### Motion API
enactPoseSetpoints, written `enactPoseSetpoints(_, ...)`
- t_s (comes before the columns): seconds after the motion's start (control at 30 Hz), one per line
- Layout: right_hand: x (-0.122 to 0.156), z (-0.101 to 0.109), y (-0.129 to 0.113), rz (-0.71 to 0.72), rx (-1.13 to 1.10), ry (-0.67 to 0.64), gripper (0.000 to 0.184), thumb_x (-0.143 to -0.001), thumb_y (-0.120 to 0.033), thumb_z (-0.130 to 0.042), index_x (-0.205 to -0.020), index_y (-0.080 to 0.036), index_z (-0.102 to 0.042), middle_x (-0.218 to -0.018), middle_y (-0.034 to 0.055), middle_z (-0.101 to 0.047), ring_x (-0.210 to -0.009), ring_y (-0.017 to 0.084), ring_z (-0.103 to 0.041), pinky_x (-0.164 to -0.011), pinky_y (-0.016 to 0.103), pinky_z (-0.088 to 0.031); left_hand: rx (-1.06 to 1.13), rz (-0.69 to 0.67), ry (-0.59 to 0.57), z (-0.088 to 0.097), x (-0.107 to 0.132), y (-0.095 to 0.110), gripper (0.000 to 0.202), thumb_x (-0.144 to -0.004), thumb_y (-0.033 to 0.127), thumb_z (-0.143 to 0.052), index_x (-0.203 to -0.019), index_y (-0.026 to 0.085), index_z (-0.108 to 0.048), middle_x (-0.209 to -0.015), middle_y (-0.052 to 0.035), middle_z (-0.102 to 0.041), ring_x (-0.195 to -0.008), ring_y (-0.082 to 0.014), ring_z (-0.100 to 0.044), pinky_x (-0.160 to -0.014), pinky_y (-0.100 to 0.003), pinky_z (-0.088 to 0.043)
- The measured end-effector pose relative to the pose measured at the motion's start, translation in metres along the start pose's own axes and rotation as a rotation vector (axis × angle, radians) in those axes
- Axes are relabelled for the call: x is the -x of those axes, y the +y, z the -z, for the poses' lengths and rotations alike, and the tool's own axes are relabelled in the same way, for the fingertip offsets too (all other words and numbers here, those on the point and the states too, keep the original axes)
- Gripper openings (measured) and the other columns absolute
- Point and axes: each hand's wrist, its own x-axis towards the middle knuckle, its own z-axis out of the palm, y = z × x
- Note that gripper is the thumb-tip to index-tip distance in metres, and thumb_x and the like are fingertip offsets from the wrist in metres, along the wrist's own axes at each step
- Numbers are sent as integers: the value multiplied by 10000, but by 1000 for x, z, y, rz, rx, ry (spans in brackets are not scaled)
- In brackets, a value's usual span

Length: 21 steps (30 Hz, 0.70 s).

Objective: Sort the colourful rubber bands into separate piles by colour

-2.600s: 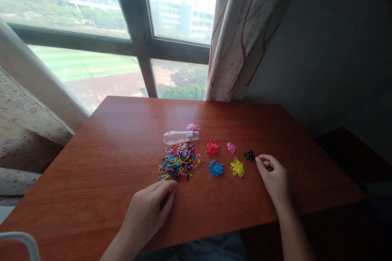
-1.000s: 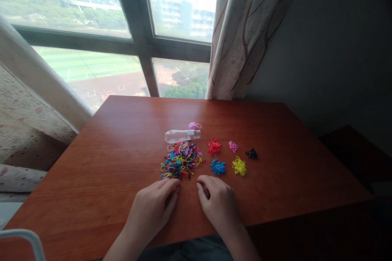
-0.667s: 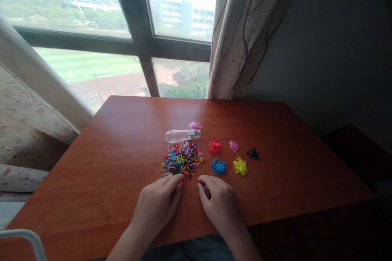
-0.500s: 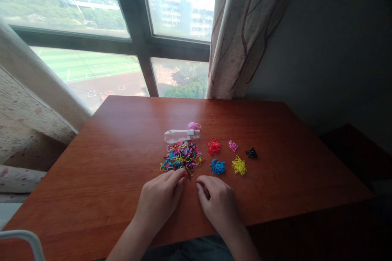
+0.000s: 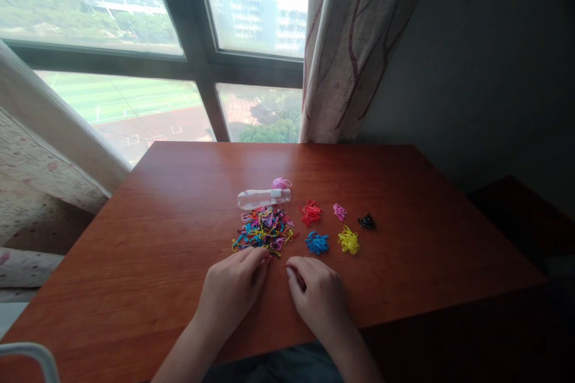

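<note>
Five single-colour clusters lie on the bench, right of the mixed pile of small loops; the black cluster is indistinct. The left hand hides part of the pile's near edge; whether it grips the red piece there cannot be told. The right hand curls nearby, its contents concealed.

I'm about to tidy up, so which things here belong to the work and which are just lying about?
Likely in use: mixed pile by the left hand; red pile; blue pile; yellow pile; pink pile; black pile.

Seemingly lying about: clear bottle; pink item behind it.
</note>
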Motion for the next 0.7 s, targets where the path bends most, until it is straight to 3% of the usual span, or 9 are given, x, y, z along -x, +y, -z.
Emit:
enactPoseSetpoints(0.4, -1, 2, -2, -1, 11, -9, 175, -918, -143, -485, -904, -230, -636, -812, 14, -686, -770, 168, -632, -706, 246, -400, 101, 71, 45, 3, -4, -4, 196, -924, 303, -482, -914, 231, -664, -826, 1, -759, -662, -162, -703, -566, -241, -478)
enactPoseSetpoints(0.7, -1, 2, -3, 11, 32, 0, 161, -904, -138, -494, -884, -229, -625, -794, 6, -684, -753, 163, -630, -689, 237, -394, 196, 102, 4, 12, -13, -2, 181, -914, 298, -490, -909, 224, -655, -716, 12, -709, -599, -133, -644, -547, -214, -444)
